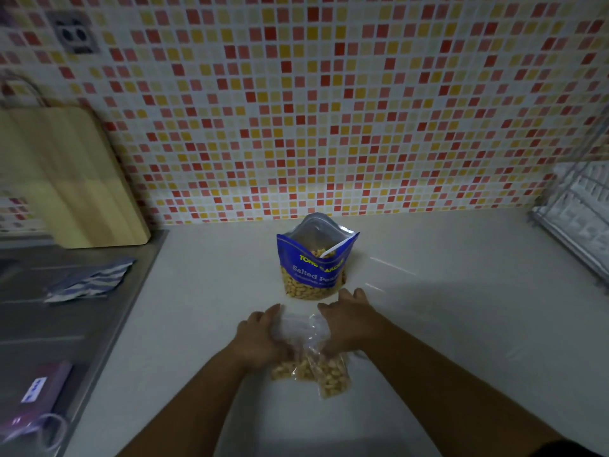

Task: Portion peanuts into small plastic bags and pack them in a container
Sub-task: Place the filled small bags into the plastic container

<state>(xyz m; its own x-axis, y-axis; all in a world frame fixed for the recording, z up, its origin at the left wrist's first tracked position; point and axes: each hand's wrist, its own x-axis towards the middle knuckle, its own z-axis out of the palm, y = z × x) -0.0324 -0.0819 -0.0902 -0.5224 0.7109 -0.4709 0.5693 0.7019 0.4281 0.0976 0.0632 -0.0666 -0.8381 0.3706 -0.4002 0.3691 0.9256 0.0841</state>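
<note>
Blurred throughout — dim and smeared. Upper halves of the small plastic bags (309, 361) hidden under the left hand (260, 338) and right hand (346, 324); closure not readable. Brand lettering on the blue peanut pouch (314, 262) partly folded away. Wall socket (74, 36) soft, detail lost. Dish rack (580, 219) cut off at the right edge. Purple box (43, 394) — perhaps a bag packet — label illegible. Cutting board (66, 179) cropped at left.

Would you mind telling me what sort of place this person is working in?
Most likely a home kitchen: a mosaic-tiled backsplash behind a white countertop, a wooden cutting board leaning by a steel sink area, and a wire dish rack.
</note>
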